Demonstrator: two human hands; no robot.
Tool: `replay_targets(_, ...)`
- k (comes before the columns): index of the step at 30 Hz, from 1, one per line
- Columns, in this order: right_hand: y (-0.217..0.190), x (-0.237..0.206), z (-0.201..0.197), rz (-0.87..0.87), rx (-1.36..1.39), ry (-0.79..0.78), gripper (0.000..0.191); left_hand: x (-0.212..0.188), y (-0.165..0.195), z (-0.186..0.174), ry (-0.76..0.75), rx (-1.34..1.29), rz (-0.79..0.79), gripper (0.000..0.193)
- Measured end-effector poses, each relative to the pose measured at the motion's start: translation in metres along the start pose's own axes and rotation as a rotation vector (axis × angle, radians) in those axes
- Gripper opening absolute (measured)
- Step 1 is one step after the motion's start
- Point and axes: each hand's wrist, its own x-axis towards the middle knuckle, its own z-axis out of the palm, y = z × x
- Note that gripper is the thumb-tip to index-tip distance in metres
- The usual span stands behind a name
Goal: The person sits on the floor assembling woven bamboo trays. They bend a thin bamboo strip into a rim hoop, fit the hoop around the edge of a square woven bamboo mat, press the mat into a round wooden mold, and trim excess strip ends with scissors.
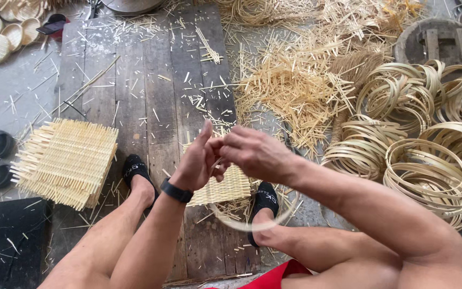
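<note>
Wooden floorboards (151, 80) carry one woven mat (225, 187) beneath both hands, left hand (199, 163) and right hand (252, 152) pinching an unfastened bamboo hoop (252, 225); finished hoops (429, 134) beside, mat stack (68, 160) opposite.

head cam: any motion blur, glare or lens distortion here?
Head view: soft, even daylight with no glare and only faint shadows. The thin bamboo hoop below the left hand and right hand is smeared by motion. The stack of woven mats and the plank floor are sharp. The planks splay outward, wide-angle distortion.

Left hand (199, 163) and right hand (252, 152) grip a bamboo hoop (252, 225) over a woven mat (223, 187).
</note>
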Motion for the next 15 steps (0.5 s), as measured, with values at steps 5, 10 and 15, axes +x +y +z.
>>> replay_targets(5,-0.011,0.011,0.009,0.051,-0.150,0.015,0.011,0.005,-0.002,-0.001,0.112,0.075,0.014,0.073)
replay_targets(10,-0.008,0.018,0.023,0.160,-0.122,-0.098,0.005,0.013,-0.017,-0.014,0.167,0.047,0.093,0.071)
replay_targets(15,0.037,0.019,0.011,0.690,0.342,0.044,0.021,0.023,-0.009,-0.050,0.083,-0.212,0.326,0.042)
